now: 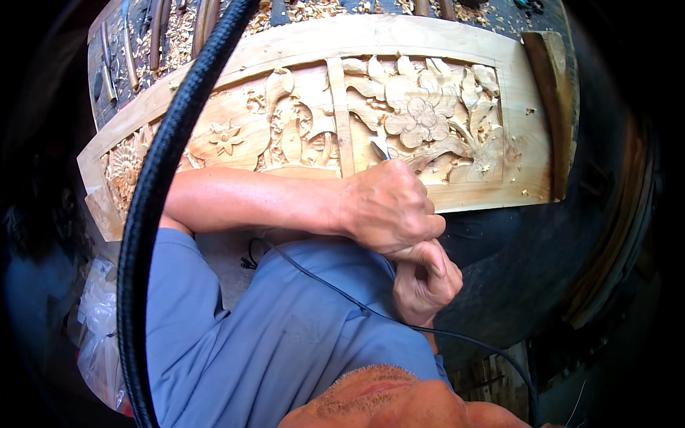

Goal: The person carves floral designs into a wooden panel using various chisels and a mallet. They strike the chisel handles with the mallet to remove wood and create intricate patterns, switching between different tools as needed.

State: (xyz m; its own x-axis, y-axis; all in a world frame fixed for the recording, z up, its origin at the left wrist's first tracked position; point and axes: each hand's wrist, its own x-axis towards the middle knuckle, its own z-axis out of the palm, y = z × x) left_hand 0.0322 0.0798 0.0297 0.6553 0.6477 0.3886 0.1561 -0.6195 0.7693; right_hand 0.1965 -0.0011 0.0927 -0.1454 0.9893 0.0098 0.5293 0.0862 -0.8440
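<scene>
A pale carved wooden panel (396,36) lies in front of me, with flowers, leaves and branches cut in relief inside framed sections. My left hand (389,203) rests at the panel's near edge, closed around a carving chisel (381,148). Only the chisel's metal tip shows; it meets the carving beside the large blossom (421,118), just right of the upright divider (340,114). Behind and below the left, my right hand (428,285) is closed too, pressed against it in line with the tool. The chisel's handle is hidden inside the fists.
Several more chisels (128,57) lie among wood shavings (175,46) on the dark worktable at the far left. A thick black braided cable (171,143) crosses the left of the view. A thin cord (321,280) runs over my shirt. Clear plastic bags (100,342) sit lower left.
</scene>
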